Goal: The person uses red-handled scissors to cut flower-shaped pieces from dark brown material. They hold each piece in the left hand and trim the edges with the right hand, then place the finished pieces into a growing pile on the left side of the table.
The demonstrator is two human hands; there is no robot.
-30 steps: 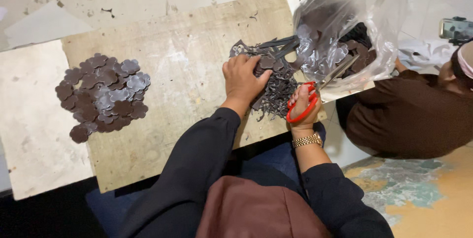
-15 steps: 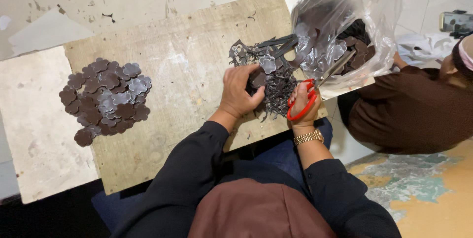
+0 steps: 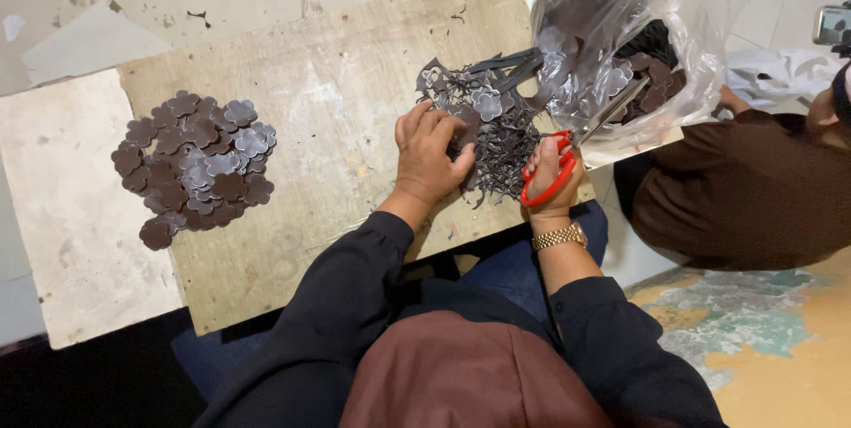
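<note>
Two hands are busy at a heap of dark scraps [image 3: 501,140] on the wooden board [image 3: 346,91]: a brown cut-out piece [image 3: 464,118] is pinched by the left hand [image 3: 430,155], while red-handled scissors [image 3: 554,167] are gripped by the right hand [image 3: 551,182]. Behind the heap a clear plastic bag [image 3: 638,29] of pieces is seen, and well off to its left a pile of flower-shaped cut-outs [image 3: 195,162] is laid.

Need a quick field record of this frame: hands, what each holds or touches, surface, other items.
left hand: palm down on the scrap pile, grip not visible
right hand: grip closed through the handles of the red scissors
surface: worn wooden board
cut pieces: heap of dark flower shapes at the board's left end
bag: clear plastic bag holding more shapes, right of the scraps
wrist: gold watch
nearby: another person's sleeve
</note>
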